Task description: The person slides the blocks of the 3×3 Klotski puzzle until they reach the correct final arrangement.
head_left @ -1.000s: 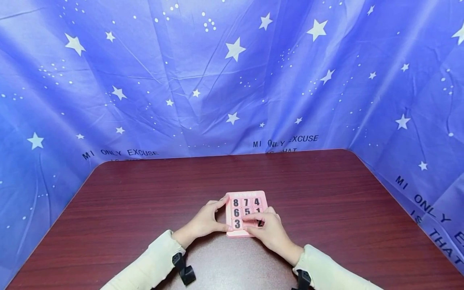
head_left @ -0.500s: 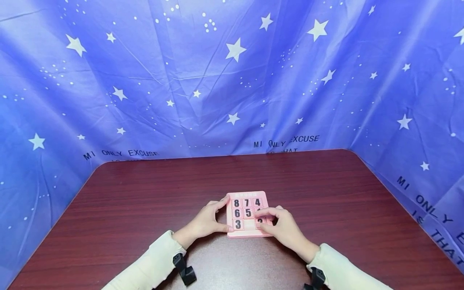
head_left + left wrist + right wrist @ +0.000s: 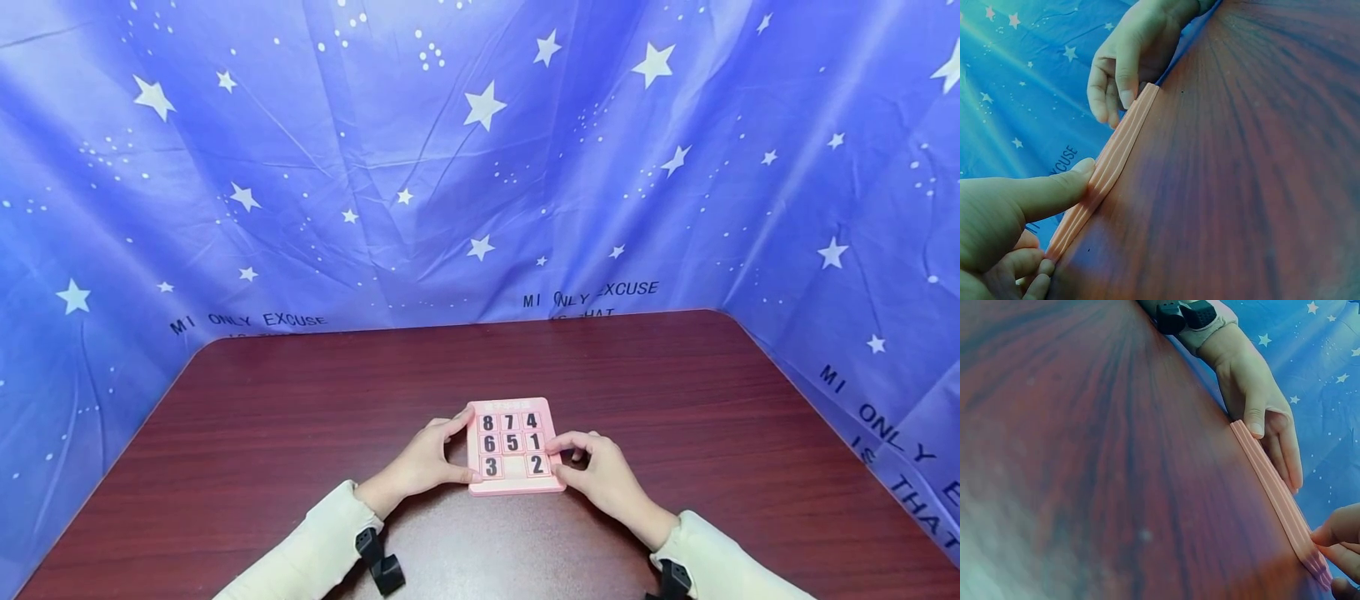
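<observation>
A pink sliding number puzzle (image 3: 514,486) lies flat on the table in the head view. Its tiles read 8 7 4, then 6 5 1, then 3 and 2 with a gap between them. My left hand (image 3: 415,461) holds the left edge, thumb near the lower corner and a finger near the upper one. At the right edge is my right hand (image 3: 606,477), its bent index finger and thumb on the border beside the 1 and 2. Both wrist views show the puzzle's layered side (image 3: 1107,172), with the thumbs against it; some fingertips are hidden behind.
The dark red wood-grain table (image 3: 315,392) reaches back to a blue curtain (image 3: 420,167) with white stars and printed lettering. Black wrist cameras (image 3: 381,560) are strapped at both pale sleeves.
My right hand has moved right, from over the bottom and middle rows to the puzzle's right edge, uncovering the tiles. My left hand has kept its hold.
</observation>
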### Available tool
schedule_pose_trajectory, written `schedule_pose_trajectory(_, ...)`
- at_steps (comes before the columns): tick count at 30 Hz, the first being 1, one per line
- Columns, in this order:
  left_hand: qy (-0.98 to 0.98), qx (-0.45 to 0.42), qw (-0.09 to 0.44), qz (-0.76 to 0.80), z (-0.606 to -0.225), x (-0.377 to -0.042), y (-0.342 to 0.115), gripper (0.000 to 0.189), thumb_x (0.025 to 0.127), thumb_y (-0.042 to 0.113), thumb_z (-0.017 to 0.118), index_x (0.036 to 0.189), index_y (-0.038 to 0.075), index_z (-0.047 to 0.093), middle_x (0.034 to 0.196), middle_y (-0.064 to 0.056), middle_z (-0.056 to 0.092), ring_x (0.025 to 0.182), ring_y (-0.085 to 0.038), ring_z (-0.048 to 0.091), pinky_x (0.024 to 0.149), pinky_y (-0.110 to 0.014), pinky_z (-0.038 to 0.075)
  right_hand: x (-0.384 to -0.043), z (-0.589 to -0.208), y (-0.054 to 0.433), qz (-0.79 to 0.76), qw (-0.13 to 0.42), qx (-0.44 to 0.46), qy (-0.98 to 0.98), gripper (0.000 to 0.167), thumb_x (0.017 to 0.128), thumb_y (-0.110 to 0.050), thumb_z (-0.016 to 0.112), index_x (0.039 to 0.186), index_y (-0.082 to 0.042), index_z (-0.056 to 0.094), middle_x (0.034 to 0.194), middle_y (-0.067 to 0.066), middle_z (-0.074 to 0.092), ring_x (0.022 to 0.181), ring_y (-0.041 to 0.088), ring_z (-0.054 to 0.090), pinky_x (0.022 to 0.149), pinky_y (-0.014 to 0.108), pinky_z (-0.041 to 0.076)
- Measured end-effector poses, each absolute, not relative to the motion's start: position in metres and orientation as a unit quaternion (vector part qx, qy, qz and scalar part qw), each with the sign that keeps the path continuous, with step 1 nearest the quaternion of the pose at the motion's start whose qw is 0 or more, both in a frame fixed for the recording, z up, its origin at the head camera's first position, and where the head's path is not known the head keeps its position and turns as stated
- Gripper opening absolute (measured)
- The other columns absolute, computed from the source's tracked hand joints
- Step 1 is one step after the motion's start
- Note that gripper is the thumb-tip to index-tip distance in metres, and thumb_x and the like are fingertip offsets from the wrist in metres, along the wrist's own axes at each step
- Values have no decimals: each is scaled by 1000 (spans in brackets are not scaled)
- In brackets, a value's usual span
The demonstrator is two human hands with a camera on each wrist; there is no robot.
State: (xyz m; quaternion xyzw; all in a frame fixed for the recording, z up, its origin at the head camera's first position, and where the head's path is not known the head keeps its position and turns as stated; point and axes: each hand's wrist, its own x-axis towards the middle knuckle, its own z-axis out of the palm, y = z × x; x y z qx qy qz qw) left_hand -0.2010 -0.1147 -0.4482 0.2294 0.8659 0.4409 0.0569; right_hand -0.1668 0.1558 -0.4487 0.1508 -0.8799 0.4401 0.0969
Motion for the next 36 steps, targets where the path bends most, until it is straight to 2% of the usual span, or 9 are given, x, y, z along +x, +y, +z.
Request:
schedule_pose_trajectory(8,866,229,58,440,-448,-201,-115,97,64,25,87,143,0,36,146,-16,38,122,-32,42,103,-49,32,-165,-451,150,443,94,130,-882,25,66,-2,77,84,-18,73,73,-8,58,70,7,45,64,23,39)
schedule_pose_trajectory(12,866,229,57,442,-448,-201,-116,97,64,25,87,143,0,36,146,-16,38,123,-32,42,103,-49,31,-166,-452,145,442,91,122,-884,26,66,-3,79,84,-21,73,76,-8,58,71,7,44,65,24,37)
schedule_pose_trajectory(17,865,231,52,442,-449,-201,-115,97,63,25,87,142,0,36,146,-16,39,122,-32,42,103,-49,32,-167,-454,140,443,91,121,-883,26,66,-3,80,84,-21,73,80,-7,60,72,8,44,65,24,37)
schedule_pose_trajectory(26,867,228,53,440,-448,-201,-115,97,63,26,87,142,0,37,145,-16,40,121,-31,43,102,-48,33,-166,-454,131,446,88,119,-883,27,65,-3,79,84,-21,74,77,-4,54,71,9,41,62,22,35)
schedule_pose_trajectory(36,870,229,54,433,-448,-201,-115,98,63,27,87,142,1,37,145,-15,40,121,-31,44,101,-48,34,-171,-451,138,444,94,131,-881,25,66,-6,80,86,-20,74,80,-4,59,72,10,44,64,24,36)
